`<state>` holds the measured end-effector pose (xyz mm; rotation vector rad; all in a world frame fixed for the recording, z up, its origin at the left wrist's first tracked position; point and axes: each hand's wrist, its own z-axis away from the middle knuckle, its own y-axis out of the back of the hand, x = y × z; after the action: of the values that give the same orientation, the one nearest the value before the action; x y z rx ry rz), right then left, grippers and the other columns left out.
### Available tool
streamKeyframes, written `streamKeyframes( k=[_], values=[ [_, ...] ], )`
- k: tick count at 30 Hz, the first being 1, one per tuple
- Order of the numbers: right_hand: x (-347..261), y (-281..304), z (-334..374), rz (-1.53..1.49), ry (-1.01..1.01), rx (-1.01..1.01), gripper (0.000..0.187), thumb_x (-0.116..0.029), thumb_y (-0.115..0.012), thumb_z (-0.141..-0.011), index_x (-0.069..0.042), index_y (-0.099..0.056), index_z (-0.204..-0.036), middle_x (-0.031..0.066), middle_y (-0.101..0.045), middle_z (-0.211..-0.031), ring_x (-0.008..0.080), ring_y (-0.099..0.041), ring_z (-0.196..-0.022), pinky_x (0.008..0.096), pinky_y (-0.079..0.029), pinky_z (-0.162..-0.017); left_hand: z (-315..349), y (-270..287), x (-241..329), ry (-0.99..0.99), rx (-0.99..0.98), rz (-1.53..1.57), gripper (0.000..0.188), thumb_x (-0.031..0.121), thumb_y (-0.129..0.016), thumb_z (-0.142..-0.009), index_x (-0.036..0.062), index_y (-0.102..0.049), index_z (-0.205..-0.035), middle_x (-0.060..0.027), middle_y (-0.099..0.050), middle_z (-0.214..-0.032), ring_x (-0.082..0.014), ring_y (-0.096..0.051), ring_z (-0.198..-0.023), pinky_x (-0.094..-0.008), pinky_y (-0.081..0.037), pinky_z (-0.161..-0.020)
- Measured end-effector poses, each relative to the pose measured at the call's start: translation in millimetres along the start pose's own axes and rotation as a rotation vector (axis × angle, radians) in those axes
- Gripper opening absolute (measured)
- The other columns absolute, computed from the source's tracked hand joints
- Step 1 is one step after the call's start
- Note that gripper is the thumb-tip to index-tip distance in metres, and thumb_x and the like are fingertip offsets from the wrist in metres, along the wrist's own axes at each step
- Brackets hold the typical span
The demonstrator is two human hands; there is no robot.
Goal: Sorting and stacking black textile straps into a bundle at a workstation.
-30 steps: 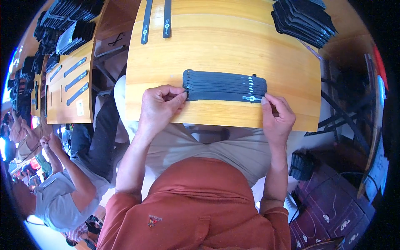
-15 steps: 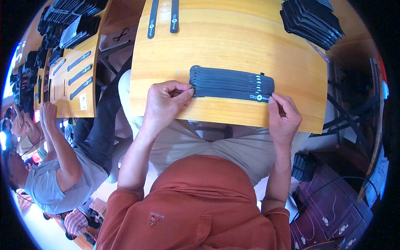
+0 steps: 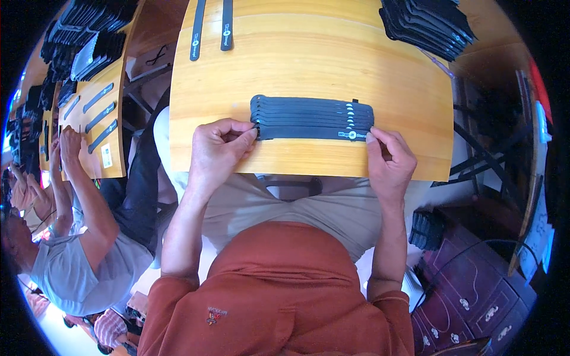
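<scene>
A row of several flat black straps [image 3: 312, 117] lies overlapped on the yellow wooden table [image 3: 309, 65], each with a small pale mark near its right end. My left hand [image 3: 221, 149] pinches the left end of the nearest strap [image 3: 309, 133]. My right hand [image 3: 389, 159] holds that strap's right end with its fingertips. Both forearms come up from below, over my lap.
Two single black straps [image 3: 209, 26] lie at the table's far left edge. A heap of black straps [image 3: 428, 24] sits at the far right corner. At the left, another person [image 3: 77, 237] works at a second table [image 3: 95, 113] with more straps. A dark drawer cabinet [image 3: 475, 285] stands lower right.
The view has shifted a little. My hands stay on the ends of the nearest strap, which now lies tucked against the row.
</scene>
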<state>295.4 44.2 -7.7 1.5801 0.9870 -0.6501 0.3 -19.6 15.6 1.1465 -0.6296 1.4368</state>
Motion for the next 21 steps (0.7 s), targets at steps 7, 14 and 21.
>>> streamKeyframes(
  k=[7,14,21],
  values=[
    [-0.6,-0.4,0.4,0.034,0.003,-0.007,0.008,0.0,-0.074,-0.09,0.002,-0.075,-0.098,0.0109,-0.071,-0.084,0.0177,-0.069,-0.071,0.0282,-0.053,-0.063,-0.3,-0.1,-2.5,0.012,0.02,-0.013,0.01,0.005,-0.075,-0.095,-0.0042,-0.076,-0.099,-0.0045,-0.072,-0.076,-0.0061,-0.064,-0.065,-0.0197,-0.052,-0.058],
    [-0.5,-0.5,0.3,0.038,0.01,-0.006,0.008,0.0,-0.073,-0.089,0.002,-0.074,-0.097,0.0114,-0.071,-0.086,0.0196,-0.069,-0.071,0.0301,-0.053,-0.062,-1.3,0.1,-3.1,-0.008,0.011,-0.024,0.01,0.005,-0.075,-0.095,-0.004,-0.076,-0.099,-0.0038,-0.071,-0.075,-0.0057,-0.062,-0.062,-0.0199,-0.05,-0.056],
    [-0.5,-0.8,0.0,0.036,0.011,-0.001,0.008,0.0,-0.073,-0.089,0.001,-0.074,-0.097,0.0117,-0.071,-0.085,0.0193,-0.069,-0.071,0.0298,-0.053,-0.062,-0.8,-0.7,-1.8,0.002,0.021,-0.034,0.009,0.004,-0.075,-0.095,-0.0046,-0.076,-0.099,-0.0044,-0.071,-0.075,-0.0063,-0.062,-0.063,-0.0203,-0.05,-0.056]
  ],
)
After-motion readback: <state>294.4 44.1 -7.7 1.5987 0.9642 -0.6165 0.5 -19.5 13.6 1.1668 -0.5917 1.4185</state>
